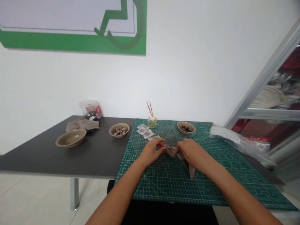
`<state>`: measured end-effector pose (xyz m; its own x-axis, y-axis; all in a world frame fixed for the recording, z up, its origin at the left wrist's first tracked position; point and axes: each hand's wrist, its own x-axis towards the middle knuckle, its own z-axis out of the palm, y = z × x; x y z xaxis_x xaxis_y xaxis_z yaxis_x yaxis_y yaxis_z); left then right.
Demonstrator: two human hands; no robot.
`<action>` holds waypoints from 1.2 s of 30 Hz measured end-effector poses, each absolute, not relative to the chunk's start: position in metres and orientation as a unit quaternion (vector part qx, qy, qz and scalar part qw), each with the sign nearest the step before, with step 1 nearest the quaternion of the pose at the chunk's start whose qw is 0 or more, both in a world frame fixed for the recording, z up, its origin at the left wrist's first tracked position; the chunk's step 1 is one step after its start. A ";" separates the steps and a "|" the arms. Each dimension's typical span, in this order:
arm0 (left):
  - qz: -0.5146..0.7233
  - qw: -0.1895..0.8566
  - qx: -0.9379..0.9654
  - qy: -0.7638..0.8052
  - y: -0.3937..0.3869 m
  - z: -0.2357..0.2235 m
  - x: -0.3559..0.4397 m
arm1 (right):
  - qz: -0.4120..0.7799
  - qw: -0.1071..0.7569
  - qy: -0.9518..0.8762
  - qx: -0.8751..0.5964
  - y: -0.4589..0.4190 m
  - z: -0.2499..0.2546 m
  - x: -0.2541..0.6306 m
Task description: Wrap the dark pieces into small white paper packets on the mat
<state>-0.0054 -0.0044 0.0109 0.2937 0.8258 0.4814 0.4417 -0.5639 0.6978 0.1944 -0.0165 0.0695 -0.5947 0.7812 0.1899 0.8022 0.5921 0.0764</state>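
Both hands are over the green cutting mat and closed on a small piece of brownish-beige cloth [172, 151]. My left hand [152, 152] pinches its left edge between thumb and fingers. On the other side, my right hand [190, 151] grips the gathered fabric, and a pointed end hangs below it towards the mat. Between the hands the cloth sags in a small fold, and I cannot tell whether anything lies inside. Several small printed white packets [148, 134] lie just beyond my left hand. A bowl of dark pieces [186, 127] stands behind my right hand.
The cutting mat [161, 187] covers the dark table's [98, 159] right part. A reed diffuser [152, 121] stands at its back. To the left are a bowl of brownish pieces [119, 130], a larger bowl [71, 138], beige cloth [82, 124] and a clear tub [91, 109]. Plastic bags [239, 140] lie right.
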 end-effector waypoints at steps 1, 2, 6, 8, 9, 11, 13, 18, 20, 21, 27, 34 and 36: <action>0.440 0.229 0.761 0.418 -0.003 0.010 -0.006 | -0.084 0.062 -0.882 -0.459 -0.011 0.069 0.206; 0.447 0.231 0.750 0.429 -0.002 0.010 -0.006 | -0.091 0.056 -0.872 -0.477 -0.006 0.069 0.219; 0.439 0.216 0.716 0.497 0.006 0.017 -0.010 | -0.148 0.063 -0.793 -0.588 0.014 0.076 0.269; 0.412 0.217 0.706 0.533 0.009 0.024 -0.013 | -0.172 0.078 -0.776 -0.602 0.017 0.081 0.280; 0.396 0.226 0.702 0.547 0.010 0.028 -0.015 | -0.185 0.088 -0.771 -0.603 0.016 0.083 0.281; 0.372 0.231 0.703 0.561 0.010 0.037 -0.019 | -0.223 0.121 -0.771 -0.584 0.013 0.083 0.274; 0.374 0.218 0.702 0.565 0.010 0.046 -0.025 | -0.217 0.148 -0.798 -0.543 0.010 0.080 0.259; 0.401 0.145 0.689 0.587 0.023 0.061 -0.062 | -0.113 0.186 -0.868 -0.447 0.018 0.061 0.227; 0.391 0.125 0.664 0.625 0.033 0.063 -0.086 | -0.085 0.214 -0.876 -0.425 0.026 0.054 0.218; 0.380 0.116 0.652 0.646 0.039 0.063 -0.099 | -0.074 0.232 -0.875 -0.418 0.030 0.050 0.215; 0.242 0.085 0.628 0.735 0.062 0.066 -0.165 | -0.019 0.369 -0.845 -0.387 0.047 0.021 0.195; 0.095 0.146 0.652 0.738 0.067 0.074 -0.188 | 0.031 0.422 -0.815 -0.395 0.043 0.001 0.195; 0.080 0.174 0.666 0.721 0.068 0.073 -0.188 | 0.039 0.425 -0.812 -0.399 0.042 0.000 0.197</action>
